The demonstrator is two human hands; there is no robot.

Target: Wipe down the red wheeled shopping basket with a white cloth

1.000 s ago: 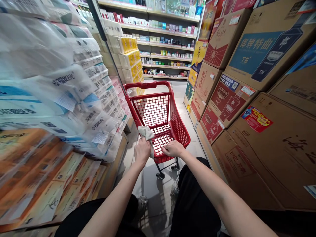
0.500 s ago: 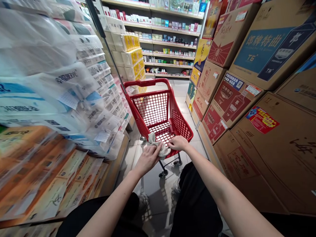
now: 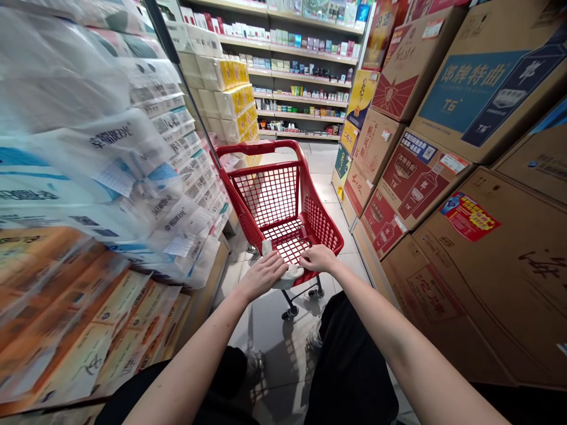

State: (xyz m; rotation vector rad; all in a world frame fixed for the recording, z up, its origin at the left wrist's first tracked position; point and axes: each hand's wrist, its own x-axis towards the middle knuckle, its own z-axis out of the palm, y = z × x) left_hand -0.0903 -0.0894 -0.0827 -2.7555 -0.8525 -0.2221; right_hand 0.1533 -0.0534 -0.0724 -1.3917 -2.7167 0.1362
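A small red shopping cart (image 3: 283,200) stands in a narrow aisle in front of me. My left hand (image 3: 262,275) lies flat on a pale cloth (image 3: 289,272) and presses it on the cart's near rim, fingers stretched out. My right hand (image 3: 319,258) grips the same rim just to the right of the cloth, fingers curled over the edge. The cart's basket looks bare inside.
Wrapped packs of tissue paper (image 3: 115,177) are stacked high on the left. Large cardboard cartons (image 3: 443,153) wall the right side. Shelves of small goods (image 3: 301,77) close the aisle's far end. A tiled floor (image 3: 283,354) runs between them, and my dark trousers are below.
My left hand went from gripping the bunched cloth at the cart's left corner to spreading flat over it on the near rim. The right hand stayed on the rim.
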